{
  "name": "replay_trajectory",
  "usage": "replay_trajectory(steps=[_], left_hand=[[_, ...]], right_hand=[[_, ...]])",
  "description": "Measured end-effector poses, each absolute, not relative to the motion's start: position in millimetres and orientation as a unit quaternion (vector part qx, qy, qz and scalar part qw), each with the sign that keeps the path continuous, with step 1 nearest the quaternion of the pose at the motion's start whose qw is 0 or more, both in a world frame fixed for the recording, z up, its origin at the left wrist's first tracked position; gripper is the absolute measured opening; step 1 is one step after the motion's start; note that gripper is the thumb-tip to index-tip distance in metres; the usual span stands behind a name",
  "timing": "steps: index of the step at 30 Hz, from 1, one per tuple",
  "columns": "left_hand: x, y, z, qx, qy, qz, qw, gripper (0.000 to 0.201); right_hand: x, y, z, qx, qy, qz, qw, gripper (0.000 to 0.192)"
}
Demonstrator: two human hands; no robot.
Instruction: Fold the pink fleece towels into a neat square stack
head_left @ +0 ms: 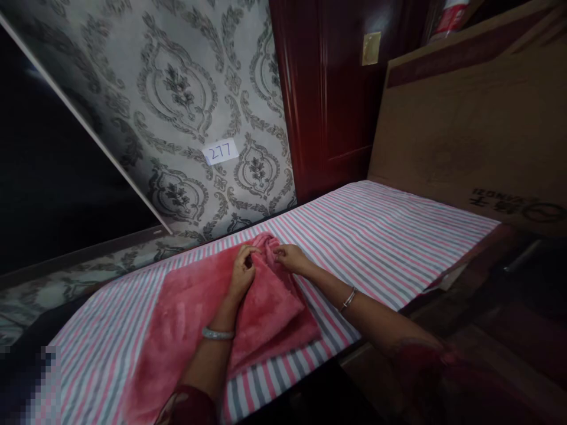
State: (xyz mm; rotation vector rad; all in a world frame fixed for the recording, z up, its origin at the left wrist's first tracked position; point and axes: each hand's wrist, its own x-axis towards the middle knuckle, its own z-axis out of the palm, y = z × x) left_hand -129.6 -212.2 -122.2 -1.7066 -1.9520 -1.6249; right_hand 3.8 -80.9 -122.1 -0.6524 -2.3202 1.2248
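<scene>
A pink plush fabric piece point(186, 319) lies over the striped cloth, its right part folded over in layers. At its far right corner the fabric is bunched up. My left hand point(243, 273) is closed on that bunched edge, thumb and fingers curled round it. Just to the right, my right hand point(291, 258) pinches the same gathered part from the other side. A bracelet circles each wrist. The fabric's near left end runs out of view behind my left forearm.
A striped pink, grey and white cloth point(376, 230) covers the table. A large cardboard box point(465, 130) stands at the back right by a dark red door point(328, 88). Patterned wallpaper bears a paper label point(221, 151) reading 277. A big black screen point(57, 159) is at left.
</scene>
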Motion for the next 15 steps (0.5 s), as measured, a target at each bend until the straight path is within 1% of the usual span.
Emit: replay_trajectory(steps=[3, 6, 13, 15], left_hand=[[-129.5, -211.5, -123.0, -0.56, -0.621, -0.548, 0.045, 0.025], [-129.1, -211.2, -124.2, -0.564, -0.616, -0.548, 0.051, 0.032], [-127.6, -210.7, -126.5, -0.598, -0.596, -0.53, 0.077, 0.048], [-127.3, -210.9, -126.3, -0.602, -0.596, -0.526, 0.078, 0.049]], right_hand=[[-9.6, -75.4, -113.2, -0.262, -0.854, 0.419, 0.164, 0.019], [-25.6, -71.7, -104.5, -0.282, -0.866, 0.388, 0.141, 0.019], [-48.6, -73.9, -101.9, -0.332, -0.869, 0.339, 0.141, 0.027], [-49.3, -74.3, -104.2, -0.34, -0.868, 0.333, 0.143, 0.027]])
